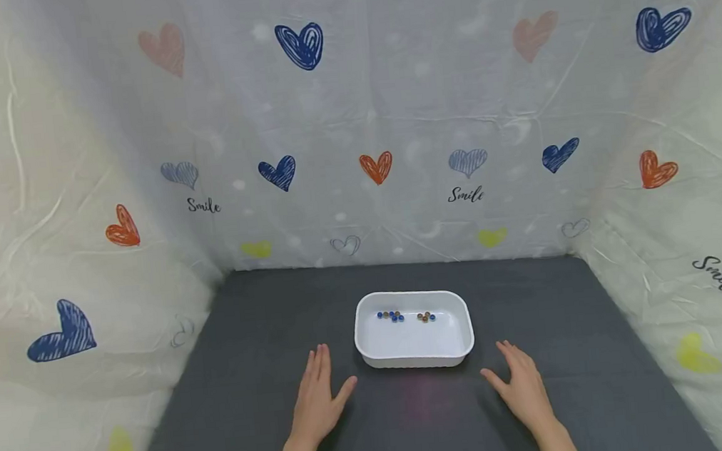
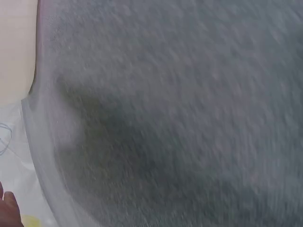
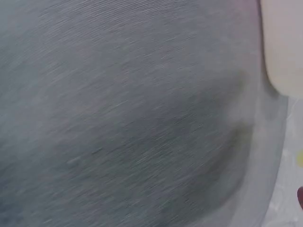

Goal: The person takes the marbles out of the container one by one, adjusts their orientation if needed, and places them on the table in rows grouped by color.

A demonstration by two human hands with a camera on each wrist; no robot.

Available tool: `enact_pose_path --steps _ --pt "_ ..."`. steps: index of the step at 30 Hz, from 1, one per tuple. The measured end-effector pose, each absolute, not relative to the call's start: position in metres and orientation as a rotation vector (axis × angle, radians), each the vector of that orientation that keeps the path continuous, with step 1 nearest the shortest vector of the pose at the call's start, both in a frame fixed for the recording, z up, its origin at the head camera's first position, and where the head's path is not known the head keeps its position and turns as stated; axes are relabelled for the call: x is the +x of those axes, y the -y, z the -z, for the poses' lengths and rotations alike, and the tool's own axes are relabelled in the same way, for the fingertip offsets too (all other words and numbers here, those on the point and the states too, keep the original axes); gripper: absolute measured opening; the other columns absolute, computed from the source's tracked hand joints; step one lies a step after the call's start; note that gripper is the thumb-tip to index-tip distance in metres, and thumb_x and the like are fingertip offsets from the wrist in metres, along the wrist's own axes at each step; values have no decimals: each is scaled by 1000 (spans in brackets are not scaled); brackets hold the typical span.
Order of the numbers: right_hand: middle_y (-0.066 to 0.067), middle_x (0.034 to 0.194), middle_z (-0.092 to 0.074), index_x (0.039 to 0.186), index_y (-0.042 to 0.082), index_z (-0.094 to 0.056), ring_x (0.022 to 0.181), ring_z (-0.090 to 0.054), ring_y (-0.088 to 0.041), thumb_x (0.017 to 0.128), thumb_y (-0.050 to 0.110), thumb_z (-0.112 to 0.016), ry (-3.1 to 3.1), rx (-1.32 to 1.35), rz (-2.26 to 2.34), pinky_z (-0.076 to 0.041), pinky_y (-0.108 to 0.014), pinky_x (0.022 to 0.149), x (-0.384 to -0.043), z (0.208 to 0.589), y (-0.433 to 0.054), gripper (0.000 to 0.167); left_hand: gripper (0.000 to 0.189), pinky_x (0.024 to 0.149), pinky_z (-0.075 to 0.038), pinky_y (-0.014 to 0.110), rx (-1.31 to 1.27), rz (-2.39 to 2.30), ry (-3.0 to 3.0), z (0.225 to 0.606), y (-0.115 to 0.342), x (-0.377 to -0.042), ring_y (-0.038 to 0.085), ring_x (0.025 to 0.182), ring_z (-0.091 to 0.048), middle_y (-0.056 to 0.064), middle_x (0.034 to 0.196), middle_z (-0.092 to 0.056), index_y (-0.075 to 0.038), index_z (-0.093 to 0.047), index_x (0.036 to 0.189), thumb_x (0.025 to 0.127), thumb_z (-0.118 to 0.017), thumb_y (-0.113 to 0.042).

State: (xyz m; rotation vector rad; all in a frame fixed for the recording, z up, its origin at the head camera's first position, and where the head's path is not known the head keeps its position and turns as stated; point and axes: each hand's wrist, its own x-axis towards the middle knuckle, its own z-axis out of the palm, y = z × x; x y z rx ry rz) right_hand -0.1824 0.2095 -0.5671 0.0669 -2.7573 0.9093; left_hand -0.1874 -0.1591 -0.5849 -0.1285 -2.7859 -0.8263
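Note:
A white rectangular tray [image 1: 411, 361] with rounded corners sits on the dark grey table. Inside it lie two small clusters of round beads, a left group with blue beads [image 1: 394, 317] and a right group with brown beads [image 1: 425, 319]. To the left of the tray is my left hand [image 1: 317, 405], fingers straight and thumb spread toward the tray. On the opposite side my right hand [image 1: 522, 389] has its fingers extended and thumb out, holding nothing. Each wrist view catches a pale edge of the tray [image 2: 16, 47] [image 3: 286, 47] and a hand's shadow on the cloth.
The dark grey table surface [image 1: 265, 312] stretches around the tray. White curtains [image 1: 388, 94] printed with hearts and the word Smile rise behind it and along both sides.

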Motion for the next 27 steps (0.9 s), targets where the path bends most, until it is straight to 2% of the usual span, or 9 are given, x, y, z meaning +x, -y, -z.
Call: enact_pose_path --steps 6,13,22,27 --pt "-24 134 -44 128 -1 -51 122 -38 -39 83 26 -72 2669 90 -1034 -36 -56 99 -199 551 -198 57 82 109 -20 53 -98 1083 2713 581 152 -192 31 138 -12 14 152 -17 -3 -20 147 89 -56 -49" --pt "-20 123 -55 121 0 -58 116 -46 -35 84 23 -72 2609 49 -1099 -41 -52 95 -214 538 -185 46 65 109 -24 50 -125 1175 2651 578 135 -200 33 135 -23 15 147 -29 0 -31 143 93 -57 -32" --pt "-17 104 -64 109 -1 -66 97 -57 -34 82 18 -73 2570 80 -1149 -50 -47 82 -255 523 -155 33 58 106 -29 52 -4 1310 2573 577 112 -216 40 129 -31 25 140 -36 6 -37 138 93 -59 -23" --pt "-17 106 -65 109 0 -66 98 -57 -31 85 18 -70 2562 96 -1302 -50 -44 85 -273 514 -138 31 57 105 -32 51 50 1332 2557 577 103 -218 40 127 -35 27 137 -40 8 -40 136 91 -61 -21"
